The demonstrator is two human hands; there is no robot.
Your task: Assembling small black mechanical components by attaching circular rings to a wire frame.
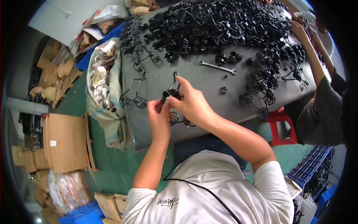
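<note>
Over the near edge of the table my left hand (159, 115) and my right hand (193, 103) meet around a bent-wire part with coils and a dark fitting (165, 96). The fingers of both are closed on it. Its narrow wire end points up past my right index finger, and its coils hang below the hands. Fingers hide much of the fitting. Left of my hands lies a similar coiled wire part (140, 102). A metal spanner (218, 67) rests farther back to the right, with a small black piece (223, 90) nearer.
A dense heap of black wire parts (194, 28) covers the grey table's (149, 128) far side. Another person's arm (311, 52) reaches in at right, near a red stool (274, 128). A filled sack (116, 127) stands against the table's left edge, with cardboard (67, 142) beyond.
</note>
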